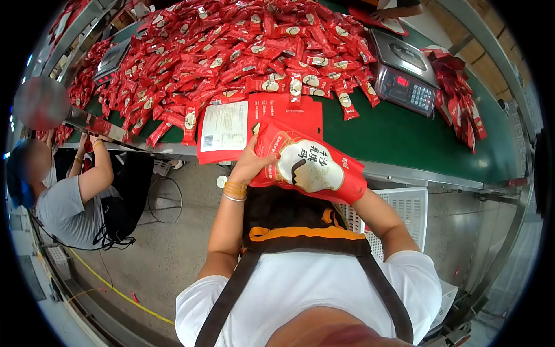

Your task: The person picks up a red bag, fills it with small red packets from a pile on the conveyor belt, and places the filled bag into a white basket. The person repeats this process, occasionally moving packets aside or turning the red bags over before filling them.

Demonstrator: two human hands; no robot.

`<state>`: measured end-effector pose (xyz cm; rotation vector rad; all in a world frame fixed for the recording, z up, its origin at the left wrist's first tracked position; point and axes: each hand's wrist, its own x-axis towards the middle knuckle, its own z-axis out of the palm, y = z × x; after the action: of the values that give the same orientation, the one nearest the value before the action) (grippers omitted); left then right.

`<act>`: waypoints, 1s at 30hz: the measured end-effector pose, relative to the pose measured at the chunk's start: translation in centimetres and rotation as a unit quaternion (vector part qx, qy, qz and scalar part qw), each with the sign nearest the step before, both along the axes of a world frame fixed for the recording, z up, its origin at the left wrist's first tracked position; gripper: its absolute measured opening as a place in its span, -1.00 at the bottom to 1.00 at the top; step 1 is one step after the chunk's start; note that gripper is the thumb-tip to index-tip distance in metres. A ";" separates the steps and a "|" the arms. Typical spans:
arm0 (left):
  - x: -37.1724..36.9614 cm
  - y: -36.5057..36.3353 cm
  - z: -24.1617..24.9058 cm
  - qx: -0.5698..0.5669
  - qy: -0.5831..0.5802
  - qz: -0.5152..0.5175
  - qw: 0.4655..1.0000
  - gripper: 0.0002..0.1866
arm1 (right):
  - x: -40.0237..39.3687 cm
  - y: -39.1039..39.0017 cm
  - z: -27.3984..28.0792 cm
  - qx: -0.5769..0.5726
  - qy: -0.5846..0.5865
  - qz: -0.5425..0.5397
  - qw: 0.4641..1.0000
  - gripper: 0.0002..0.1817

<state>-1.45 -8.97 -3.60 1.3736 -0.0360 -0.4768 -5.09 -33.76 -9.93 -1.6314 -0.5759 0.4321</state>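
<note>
My left hand (250, 165) grips the left end of a large red printed pouch (312, 165), with the thumb on its front. The pouch has a cream-coloured round picture and dark lettering, and is held tilted in front of my body. At the right end of the pouch, my right hand (359, 198) shows only near the wrist; its fingers are hidden in or behind the pouch. Just beyond the pouch, flat red pouches (226, 126) lie at the table edge, one showing a white label panel. Small red packets (295, 84) are heaped past them.
A digital scale (404, 72) stands on the green table (358, 141) at right, beside dark red packets (462, 110). A second scale (111, 61) is at far left. A white plastic crate (404, 217) sits below the edge. Another person (75, 202) sits at left.
</note>
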 end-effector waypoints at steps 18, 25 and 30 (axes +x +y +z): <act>-3.3 8.7 -3.5 -0.052 0.005 0.168 0.984 -0.28 | 3.5 -5.1 15.1 -0.074 0.207 -0.154 0.963 -0.50; -7.4 13.2 -4.8 -0.087 0.016 0.259 0.962 -0.41 | 16.1 -5.1 21.9 -0.193 0.075 -0.157 0.966 -0.37; -8.0 12.1 -6.2 -0.191 0.005 0.260 0.946 -0.43 | 28.7 3.2 23.4 -0.069 -0.330 -0.284 0.898 -0.27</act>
<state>-9.43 3.15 -9.79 0.9473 0.2288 -0.0240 23.59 -30.55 13.45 -1.9866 -0.5289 -0.5521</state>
